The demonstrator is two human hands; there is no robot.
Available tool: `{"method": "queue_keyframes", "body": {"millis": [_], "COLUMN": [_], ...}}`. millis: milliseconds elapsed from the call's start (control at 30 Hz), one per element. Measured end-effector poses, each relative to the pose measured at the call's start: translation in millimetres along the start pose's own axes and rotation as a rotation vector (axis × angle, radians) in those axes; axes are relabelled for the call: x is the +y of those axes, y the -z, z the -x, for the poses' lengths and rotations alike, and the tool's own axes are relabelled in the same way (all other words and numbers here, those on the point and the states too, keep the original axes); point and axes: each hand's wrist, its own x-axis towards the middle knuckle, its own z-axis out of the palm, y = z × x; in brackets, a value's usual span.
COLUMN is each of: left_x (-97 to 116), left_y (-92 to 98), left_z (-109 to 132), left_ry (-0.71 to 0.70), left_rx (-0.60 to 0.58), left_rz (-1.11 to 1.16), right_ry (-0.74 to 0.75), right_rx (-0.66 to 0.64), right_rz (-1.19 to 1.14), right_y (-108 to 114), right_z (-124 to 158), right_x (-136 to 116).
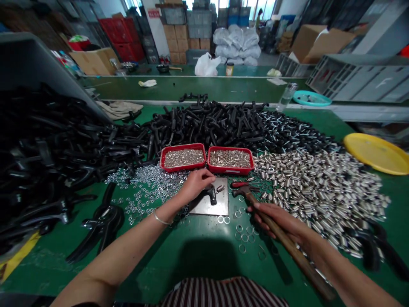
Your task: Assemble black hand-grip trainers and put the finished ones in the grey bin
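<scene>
My left hand [198, 182] reaches over a flat metal plate [222, 207], its thumb and fingertips pinched together; whatever they hold is too small to make out. Under that hand a black handle-like part [212, 196] rests on the plate, partly hidden by the fingers. A short silver cylinder [220, 188] lies beside it. To the right, my right hand [283, 218] is wrapped round the wooden handle of a hammer [295, 252], whose head is right of the plate. A red-handled tool [239, 184] lies just behind the hammer head.
Two red trays [182, 168] of small metal pieces stand behind the plate. Black parts [204, 123] are heaped behind and left. Small nuts [143, 192] scatter left, silver cylinders [306, 183] pile right. Loose rings [244, 237] lie in front. A yellow lid [377, 153] sits far right.
</scene>
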Motion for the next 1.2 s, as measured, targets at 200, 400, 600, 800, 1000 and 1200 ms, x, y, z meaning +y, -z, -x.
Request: {"method": "queue_keyframes", "body": {"millis": [200, 400, 600, 800, 1000, 1200], "left_x": [-30.8, -35.1, -19.3, -23.2, -26.8, -15.8], "left_y": [-16.3, -21.8, -7.2, -16.8, -23.1, -35.2], "left_z": [13.5, 11.3, 20.4, 45.1, 48.7, 67.6], "left_ry": [0.035, -0.08, -0.391, -0.193, -0.172, -0.042], "left_rx": [-0.014, 0.014, -0.151, -0.095, -0.098, 0.176], "left_rz": [-0.022, -0.196, -0.556, -0.48, -0.399, -0.245], "right_ry": [0.181, 0.343, 0.505, 0.645, 0.41, 0.884], "right_rx": [0.044, 0.155, 0.278, 0.33, 0.217, 0.544], "right_rz": [0.19, 0.66, 1.13, 1.159, 1.062, 0.98], "right_y": [-20.1, -28.1, -36.9, -64.5, -44.0, -58.3], "right_z": [7.8, 13.8, -3.5, -5.0, -37.0, -40.4], "right_x": [-18.3, -34.8, -39.4, -47.6, -40.5, -40.3]}}
